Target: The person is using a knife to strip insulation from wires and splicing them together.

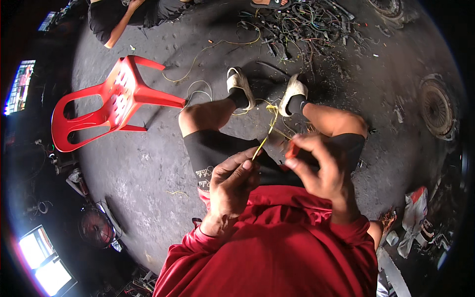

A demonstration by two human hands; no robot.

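Note:
My left hand [235, 177] is closed in a pinch on a thin yellow wire [264, 140] in front of my lap. From the fingertips the wire runs up and away to a tangled yellow bit [271, 107] between my feet. My right hand [323, 168], a little blurred, is closed around a small orange-red object [292, 150]. Its kind is unclear, as the fingers cover most of it. The two hands are apart, with the wire rising between them.
A red plastic chair [118, 94] lies tipped at the left. Ahead is a heap of tangled cables [307, 29]. A round metal disc [438, 107] lies at the right, a fan [97, 227] stands at lower left. Another person's arm [120, 27] shows at the far left.

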